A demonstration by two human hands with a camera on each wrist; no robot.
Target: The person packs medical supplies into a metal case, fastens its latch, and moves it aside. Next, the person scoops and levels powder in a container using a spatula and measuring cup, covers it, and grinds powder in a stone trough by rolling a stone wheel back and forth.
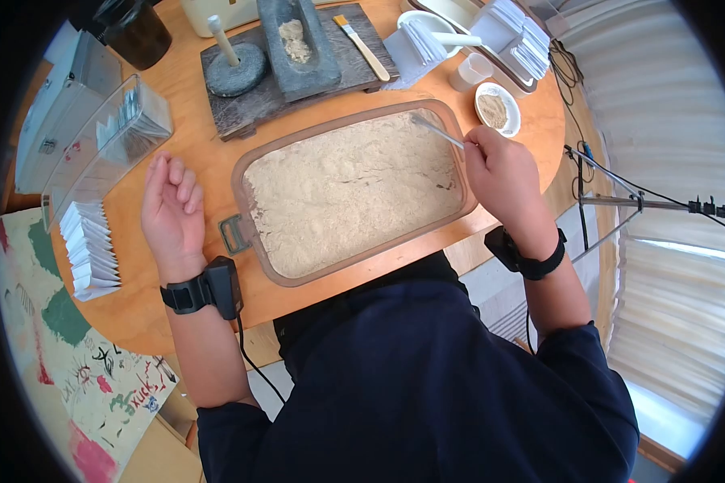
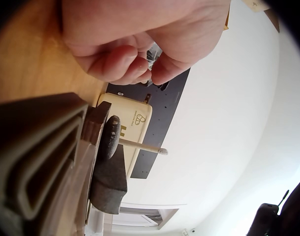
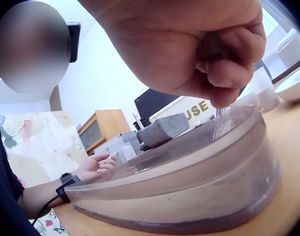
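A clear brown-tinted tub [image 1: 362, 255] full of pale powder [image 1: 338, 193] lies in front of the person. The right hand [image 1: 503, 173] pinches a thin metal tool [image 1: 439, 130] whose far end touches the powder near the tub's back right corner. In the right wrist view the right hand [image 3: 189, 49] is above the tub's rim [image 3: 189, 162], fingers curled. Palm up, the left hand [image 1: 173, 205] rests beside the tub's left end with loosely curled fingers and nothing in them. The left wrist view shows the left hand's [image 2: 140, 39] loosely bent fingers too.
Behind the tub, a dark board [image 1: 242, 117] holds a stone trough [image 1: 318, 76], a stone wheel with a handle [image 1: 235, 72] and a brush [image 1: 362, 48]. A small bowl of powder [image 1: 503, 121] and a cup [image 1: 471, 72] stand back right. Folded papers [image 1: 90, 249] are at left.
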